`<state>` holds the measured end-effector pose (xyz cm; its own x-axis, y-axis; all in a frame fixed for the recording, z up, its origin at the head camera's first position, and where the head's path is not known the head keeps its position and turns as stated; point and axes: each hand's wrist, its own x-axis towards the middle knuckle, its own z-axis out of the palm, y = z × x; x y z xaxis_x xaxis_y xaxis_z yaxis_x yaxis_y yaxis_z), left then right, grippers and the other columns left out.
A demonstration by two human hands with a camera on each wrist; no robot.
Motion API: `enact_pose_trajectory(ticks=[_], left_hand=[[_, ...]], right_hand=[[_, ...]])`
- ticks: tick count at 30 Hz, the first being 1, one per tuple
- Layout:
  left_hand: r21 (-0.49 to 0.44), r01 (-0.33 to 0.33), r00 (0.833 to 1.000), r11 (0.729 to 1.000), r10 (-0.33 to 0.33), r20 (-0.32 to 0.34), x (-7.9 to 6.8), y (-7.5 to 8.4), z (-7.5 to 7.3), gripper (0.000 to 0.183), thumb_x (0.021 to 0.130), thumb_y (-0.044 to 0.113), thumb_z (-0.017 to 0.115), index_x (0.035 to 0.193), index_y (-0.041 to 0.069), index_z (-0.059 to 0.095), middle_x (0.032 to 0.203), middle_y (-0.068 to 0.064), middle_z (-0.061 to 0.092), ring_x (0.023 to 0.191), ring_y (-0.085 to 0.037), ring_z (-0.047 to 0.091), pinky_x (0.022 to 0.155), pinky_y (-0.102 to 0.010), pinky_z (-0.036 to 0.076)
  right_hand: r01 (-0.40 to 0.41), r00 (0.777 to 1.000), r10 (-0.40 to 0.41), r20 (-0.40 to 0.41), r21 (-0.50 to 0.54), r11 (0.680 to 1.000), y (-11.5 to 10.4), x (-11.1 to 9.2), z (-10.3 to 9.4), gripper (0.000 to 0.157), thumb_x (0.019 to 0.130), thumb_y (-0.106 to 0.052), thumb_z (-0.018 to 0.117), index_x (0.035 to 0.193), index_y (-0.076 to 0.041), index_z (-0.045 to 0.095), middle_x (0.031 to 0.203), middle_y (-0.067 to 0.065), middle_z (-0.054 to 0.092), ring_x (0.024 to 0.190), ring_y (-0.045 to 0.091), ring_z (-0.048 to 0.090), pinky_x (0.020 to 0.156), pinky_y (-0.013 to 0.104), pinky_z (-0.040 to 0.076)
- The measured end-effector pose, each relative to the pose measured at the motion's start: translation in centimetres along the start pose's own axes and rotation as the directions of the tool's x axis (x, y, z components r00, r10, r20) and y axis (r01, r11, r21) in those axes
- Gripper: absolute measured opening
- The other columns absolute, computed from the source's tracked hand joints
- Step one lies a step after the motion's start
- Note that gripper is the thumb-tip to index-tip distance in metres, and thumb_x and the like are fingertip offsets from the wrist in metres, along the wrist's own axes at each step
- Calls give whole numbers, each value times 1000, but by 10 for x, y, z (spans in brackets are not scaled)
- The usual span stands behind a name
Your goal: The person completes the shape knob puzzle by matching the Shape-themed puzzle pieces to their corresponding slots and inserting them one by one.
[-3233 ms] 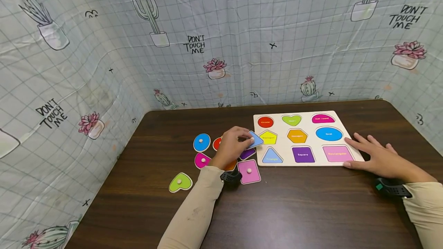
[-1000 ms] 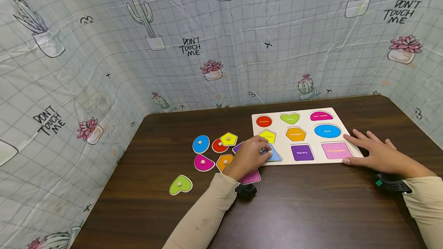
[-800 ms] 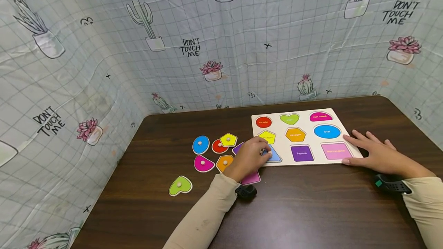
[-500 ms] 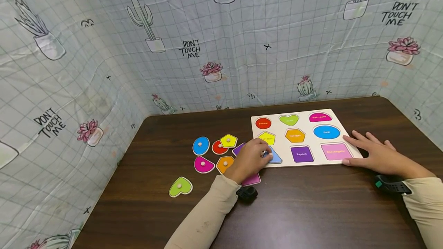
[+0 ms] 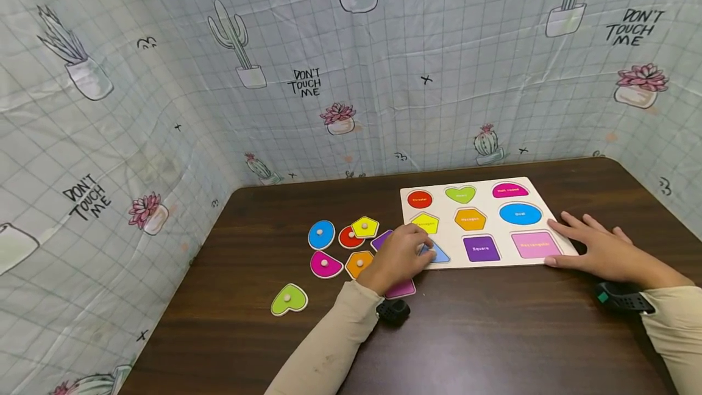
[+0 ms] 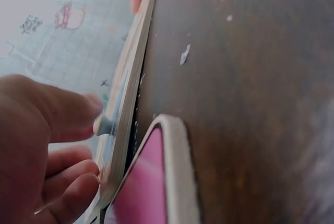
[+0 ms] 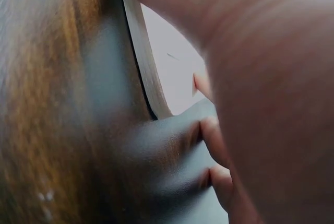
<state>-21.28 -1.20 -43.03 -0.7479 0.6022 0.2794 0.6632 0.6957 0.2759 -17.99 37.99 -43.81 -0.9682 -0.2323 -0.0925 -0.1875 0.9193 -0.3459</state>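
In the head view, a white shape-puzzle board (image 5: 450, 242) lies on the dark table with labelled, coloured recesses. My left hand (image 5: 399, 256) is at its lower left corner, over the blue triangle piece (image 5: 440, 254), which lies at the triangle recess. The left wrist view shows my thumb and finger at the piece's small round knob (image 6: 103, 125), pinching it; whether the piece sits fully flush is hard to tell. My right hand (image 5: 603, 250) rests on the board's right edge with its fingers spread. Below my left hand a pink rectangle piece (image 5: 401, 289) is partly hidden.
Left of the board lie knobbed pieces: a blue oval (image 5: 316, 238), a red circle (image 5: 347, 239), a yellow pentagon (image 5: 366, 224), a magenta half round (image 5: 328, 268), an orange hexagon (image 5: 354, 268), a purple square (image 5: 381, 240) and a green heart (image 5: 290, 305). A patterned cloth (image 5: 384, 102) stands behind.
My left hand has carried the blue triangle piece rightward and down onto the triangle recess. Over the last second it has stayed nearly still there. My right hand has kept its place.
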Motion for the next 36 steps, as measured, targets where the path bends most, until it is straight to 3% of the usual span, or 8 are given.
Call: enact_pose_trajectory(ticks=[9,21,31,36], left_hand=[[52,-24,998,998,27,-51,-4,-8,-7,22,94,36,69,103,18,79,102,6,69,98,-9,62,88,-18,49],[-123,128,990,984,-135,-49,-15,-27,-17,21,96,33,68,104,17,78,102,7,67,93,-8,61,83,-19,51],[-240,184,972,953,-213,-103,-27,-56,-32,20,98,29,65,104,15,78,103,5,69,95,-10,62,80,-22,53],[-260,180,967,949,-219,-129,-35,-70,-39,22,99,27,63,106,12,78,103,3,69,93,-12,63,82,-25,54]], right_hand=[[11,1000,-11,-12,6,1000,2,-1,2,93,89,-56,67,155,-2,31,156,35,20,139,64,9,93,85,6],[6,1000,-6,-21,3,1000,2,0,3,94,89,-57,67,155,-2,31,156,35,20,138,64,9,92,85,6],[0,999,0,-32,2,1000,1,0,4,94,88,-58,68,155,-2,31,156,35,21,138,64,10,93,85,6],[-17,999,17,-30,0,1000,0,0,4,95,87,-59,67,154,-1,32,155,36,20,137,65,9,93,85,5]])
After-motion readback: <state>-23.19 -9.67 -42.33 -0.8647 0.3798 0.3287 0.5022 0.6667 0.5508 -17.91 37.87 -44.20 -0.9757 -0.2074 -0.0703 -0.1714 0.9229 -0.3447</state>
